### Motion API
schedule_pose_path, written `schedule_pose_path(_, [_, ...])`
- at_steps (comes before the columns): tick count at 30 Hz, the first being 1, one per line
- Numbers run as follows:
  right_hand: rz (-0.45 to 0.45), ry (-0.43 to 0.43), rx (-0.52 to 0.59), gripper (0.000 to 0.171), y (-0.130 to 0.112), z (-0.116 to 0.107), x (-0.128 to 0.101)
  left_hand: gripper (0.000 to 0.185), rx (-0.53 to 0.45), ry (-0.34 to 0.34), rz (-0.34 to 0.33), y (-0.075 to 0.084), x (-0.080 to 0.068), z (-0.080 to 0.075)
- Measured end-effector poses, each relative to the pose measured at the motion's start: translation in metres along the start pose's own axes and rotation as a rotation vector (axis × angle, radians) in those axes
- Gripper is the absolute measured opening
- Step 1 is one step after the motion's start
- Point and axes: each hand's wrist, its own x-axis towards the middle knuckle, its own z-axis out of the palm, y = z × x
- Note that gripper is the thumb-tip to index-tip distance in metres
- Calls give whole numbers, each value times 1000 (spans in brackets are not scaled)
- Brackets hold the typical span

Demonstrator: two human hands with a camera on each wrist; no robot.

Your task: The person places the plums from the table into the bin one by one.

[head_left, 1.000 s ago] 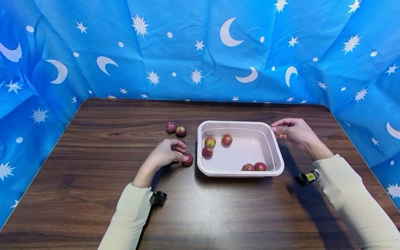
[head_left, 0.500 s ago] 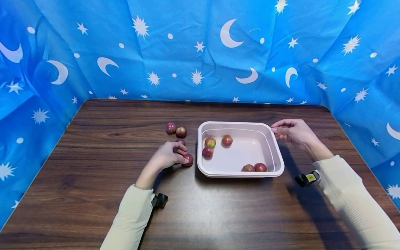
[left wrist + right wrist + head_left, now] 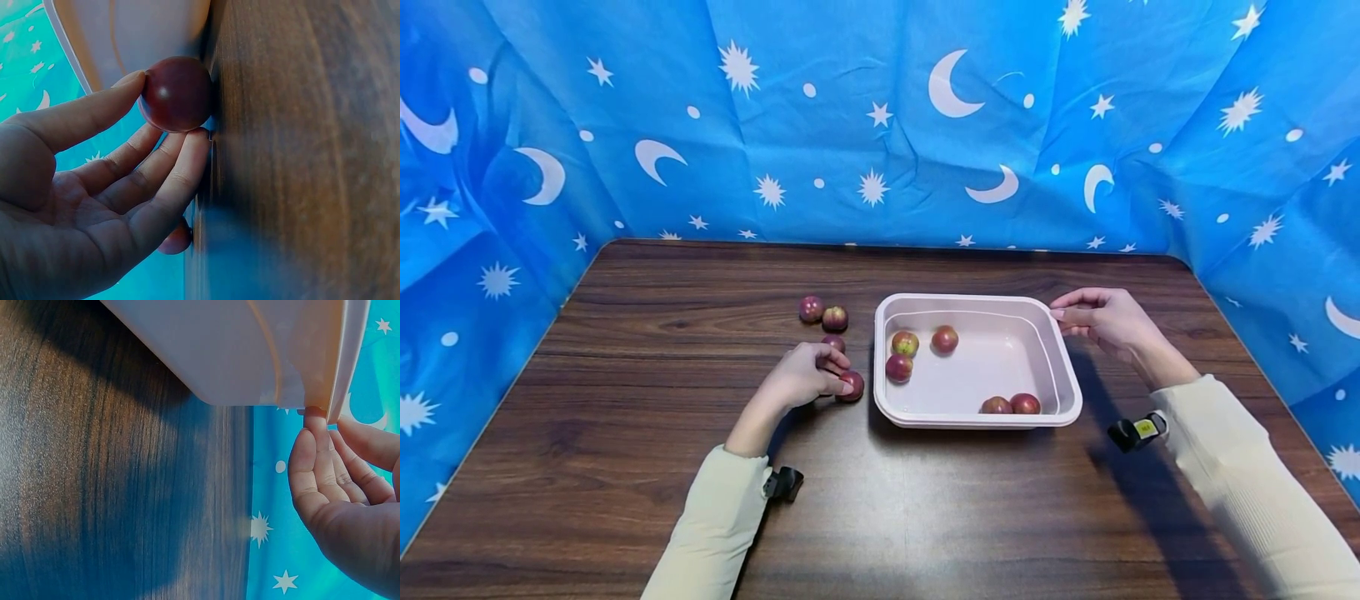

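Observation:
My left hand has its thumb and fingertips on either side of a dark red plum, low over the table. In the left wrist view that plum sits between the thumb and the curled fingers. Just behind the hand lies another plum, partly hidden. My right hand pinches the far right corner of a white plastic tub; the right wrist view has thumb and fingers on the tub's rim. Inside the tub are several plums, among them a yellow-green one and a red one.
Two more plums, a purple one and a mottled one, lie side by side left of the tub. The dark wooden table ends at a blue cloth printed with moons and stars.
The left hand has shifted slightly right and closer around the plum, uncovering more of the plum behind it. The right hand and tub have stayed put.

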Motion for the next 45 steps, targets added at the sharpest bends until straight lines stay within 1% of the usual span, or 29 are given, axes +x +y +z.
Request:
schedule_pose_path(3, [2,6,-24,10,0,0,0,27,-10,-10,-1,-1,0,-1])
schedule_pose_path(8, [5,10,-50,15,-1,0,0,27,-18,-14,-21,1,-1,-3])
schedule_pose_path(12, [3,2,-35,15,-1,0,0,28,-32,-21,-29,3,-3,-4])
schedule_pose_path(19, [1,-4,3,12,1,-1,1,28,-102,-26,-30,4,-6,-11])
schedule_pose_path(24, [-3,-4,-4,13,1,-2,1,29,-116,-11,-32,6,-9,-15])
schedule_pose_path(30, [-6,10,-27,19,2,-1,0,30,-120,10,-31,8,-13,-21])
schedule_pose_path(37, [-18,1,-11,18,3,-1,0,31,-121,13,-22,6,-12,-26])
schedule_pose_path(42, [-18,-5,10,9,3,-1,1,32,-118,22,-37,6,-14,-28])
schedule_pose_path(45, [-16,1,-1,9,2,-1,1,32,-121,25,-34,6,-14,-29])
